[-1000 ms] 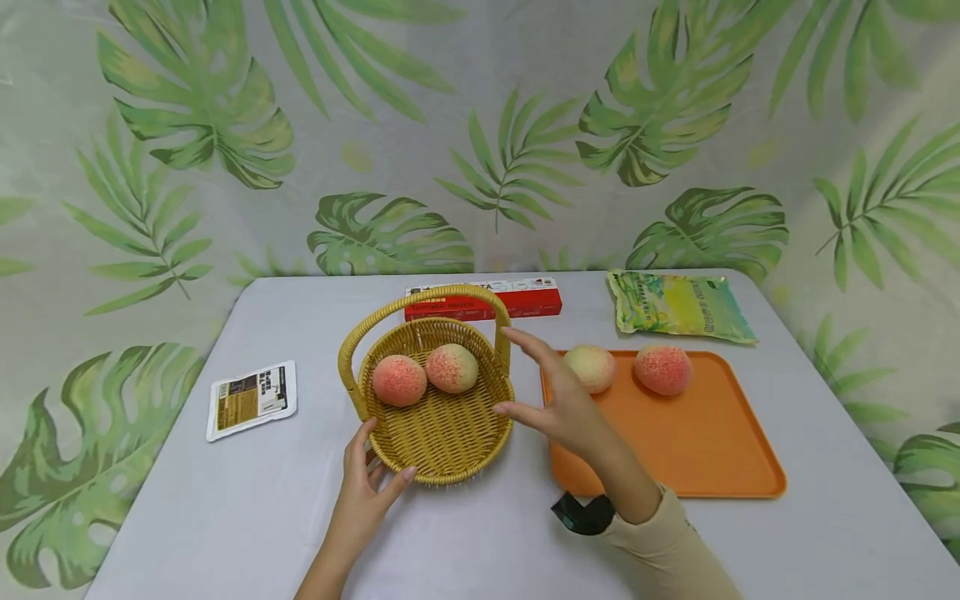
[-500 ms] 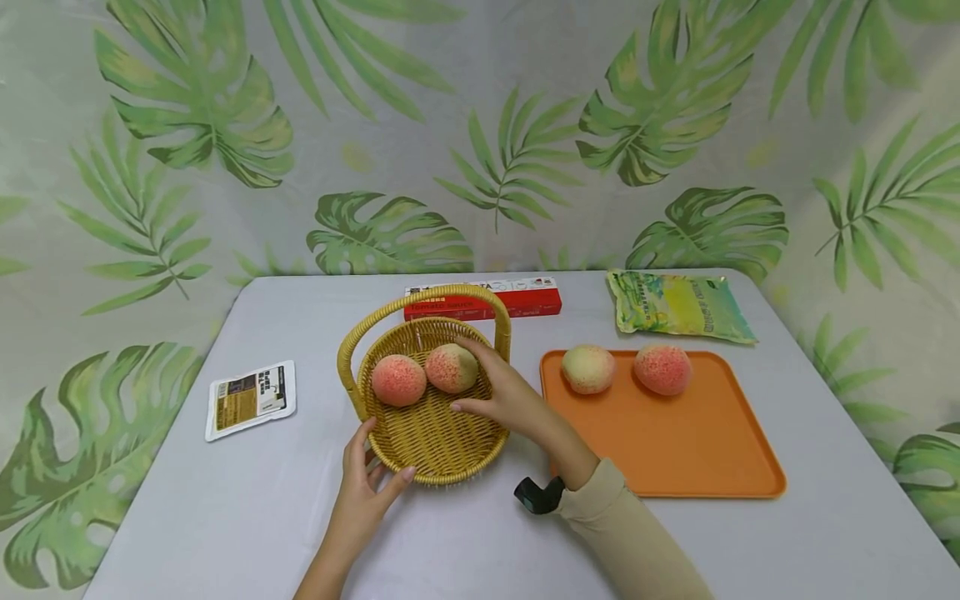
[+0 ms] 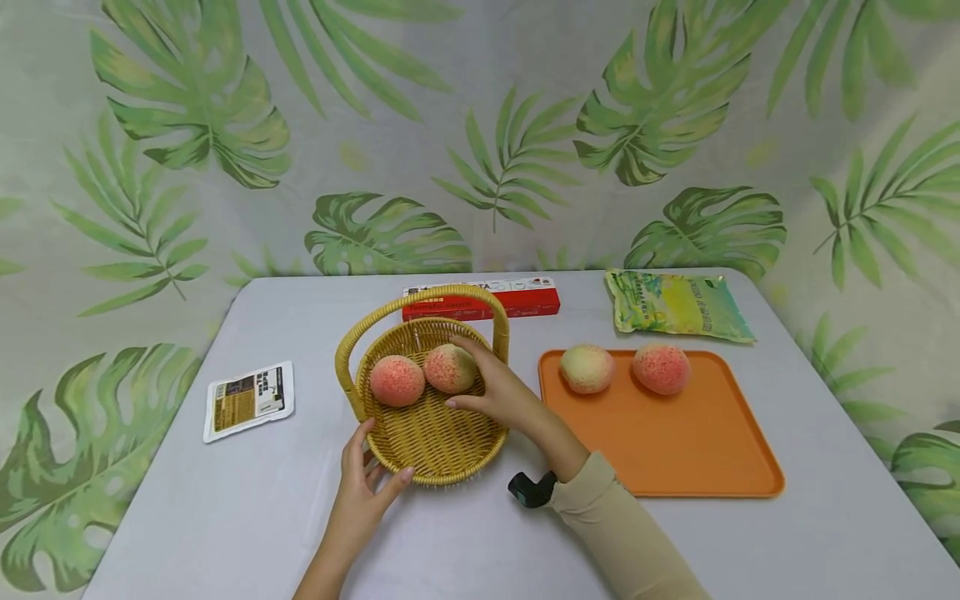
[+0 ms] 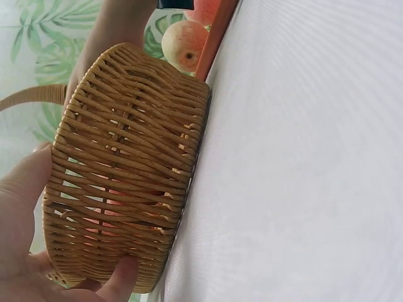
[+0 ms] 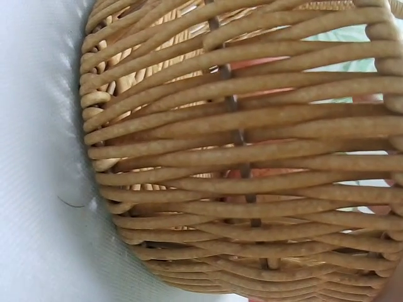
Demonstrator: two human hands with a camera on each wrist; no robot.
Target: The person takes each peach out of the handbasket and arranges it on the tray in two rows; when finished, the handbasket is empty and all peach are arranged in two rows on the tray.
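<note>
A wicker basket with an arched handle stands on the table, with two peaches inside, one mostly red and one pale with red speckles. At its near left side my left hand grips the basket, thumb at the rim and fingers against the woven wall, as the left wrist view also shows. My right hand reaches in over the right rim and holds the speckled peach, fingers at its far side and thumb at its near side. In the right wrist view the basket wall hides this peach mostly.
To the right lies an orange tray bearing a pale peach and a red peach. Behind the basket is a red tomato sauce box; a green-yellow bag lies at the back right. A flat white packet lies left.
My right hand has moved left from beside the basket's right rim, over it, to the speckled peach. The left hand stays on the basket.
</note>
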